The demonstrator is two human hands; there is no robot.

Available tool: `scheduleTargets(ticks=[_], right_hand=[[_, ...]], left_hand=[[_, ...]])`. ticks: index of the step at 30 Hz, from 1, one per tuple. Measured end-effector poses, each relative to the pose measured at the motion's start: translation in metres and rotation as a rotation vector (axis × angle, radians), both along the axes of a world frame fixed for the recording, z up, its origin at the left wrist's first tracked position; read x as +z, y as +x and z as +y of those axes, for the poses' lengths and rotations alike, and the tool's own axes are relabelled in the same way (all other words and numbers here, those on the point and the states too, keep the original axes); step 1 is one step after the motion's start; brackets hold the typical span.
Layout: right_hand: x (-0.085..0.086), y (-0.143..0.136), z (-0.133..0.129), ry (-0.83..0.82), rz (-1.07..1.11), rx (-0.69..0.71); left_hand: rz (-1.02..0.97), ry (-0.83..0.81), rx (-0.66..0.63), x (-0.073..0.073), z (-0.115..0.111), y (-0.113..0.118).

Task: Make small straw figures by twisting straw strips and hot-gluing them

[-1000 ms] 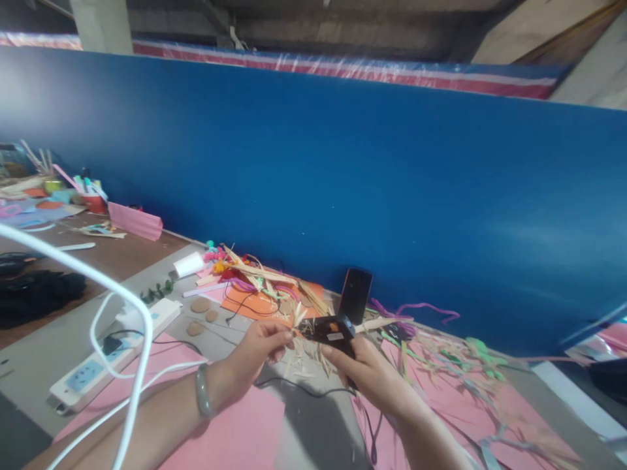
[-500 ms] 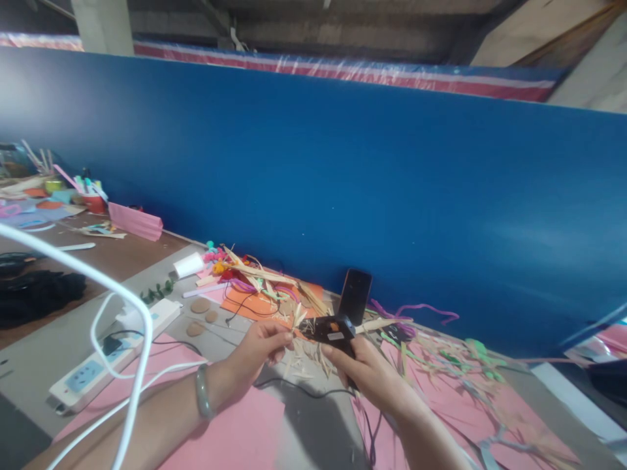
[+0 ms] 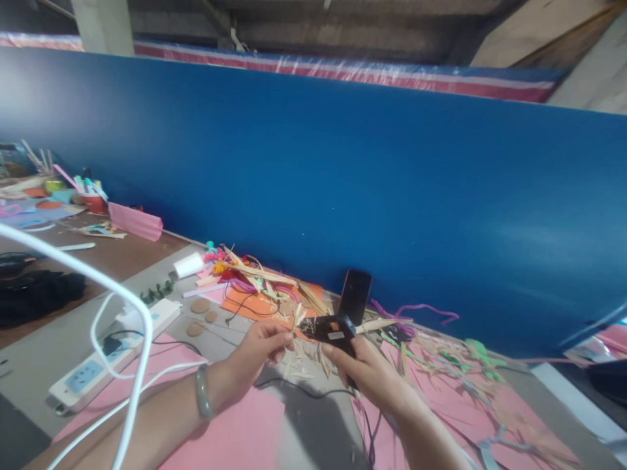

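Observation:
My left hand (image 3: 267, 343) is closed in a pinch on a small piece of pale dried husk (image 3: 298, 318), whose frayed strips stand up above the fingertips. My right hand (image 3: 365, 362) wraps round the handle of a black glue gun (image 3: 333, 329) with an orange patch and a pale label on its side. The gun's front end points left and sits close beside the husk; I cannot tell whether they touch. A dark cord (image 3: 373, 431) hangs below its handle. Husk scraps (image 3: 304, 362) lie on the table under both hands.
A phone (image 3: 355, 295) leans on the blue partition (image 3: 313, 163). Orange paper (image 3: 245, 305) carries husk strips and pipe cleaners. Pink sheets (image 3: 235, 434) lie on both sides. At left are a power strip (image 3: 83, 378), a white cable (image 3: 142, 326), a white cup (image 3: 189, 265) and round wooden slices (image 3: 200, 305).
Almost nothing differs. Both hands keep their places, and the husk in my left hand has at most shifted very slightly.

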State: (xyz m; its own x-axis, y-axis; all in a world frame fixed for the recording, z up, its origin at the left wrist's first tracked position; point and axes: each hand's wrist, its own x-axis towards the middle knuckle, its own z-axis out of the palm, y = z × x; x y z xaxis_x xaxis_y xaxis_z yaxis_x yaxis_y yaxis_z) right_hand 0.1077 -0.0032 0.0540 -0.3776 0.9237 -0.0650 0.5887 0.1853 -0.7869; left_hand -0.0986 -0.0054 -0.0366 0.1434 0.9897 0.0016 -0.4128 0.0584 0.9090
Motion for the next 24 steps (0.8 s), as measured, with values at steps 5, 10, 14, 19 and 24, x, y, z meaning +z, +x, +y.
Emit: scheduleTargets(ticks=[5, 10, 14, 19, 24], right_hand=[[-0.0001, 0.002, 0.0008, -0.014, -0.028, 0.023], [0.0024, 0.0025, 0.0005, 0.0, -0.121, 0.037], [0.0033, 0.0007, -0.0006, -0.004, -0.055, 0.006], [0.0025, 0.0001, -0.001, 0.003, -0.057, -0.014], [0.0019, 0.0014, 0.0001, 0.002, -0.114, 0.003]], left_hand=[[0.0, 0.011, 0.005, 0.0013, -0.0001, 0.0007], [0.0, 0.008, 0.006, 0.0, 0.0007, 0.0006], [0.015, 0.02, 0.002, -0.0008, 0.0004, 0.0001], [0.03, 0.021, 0.004, -0.0034, 0.0014, -0.0002], [0.003, 0.011, 0.016, -0.0059, 0.0033, 0.0004]])
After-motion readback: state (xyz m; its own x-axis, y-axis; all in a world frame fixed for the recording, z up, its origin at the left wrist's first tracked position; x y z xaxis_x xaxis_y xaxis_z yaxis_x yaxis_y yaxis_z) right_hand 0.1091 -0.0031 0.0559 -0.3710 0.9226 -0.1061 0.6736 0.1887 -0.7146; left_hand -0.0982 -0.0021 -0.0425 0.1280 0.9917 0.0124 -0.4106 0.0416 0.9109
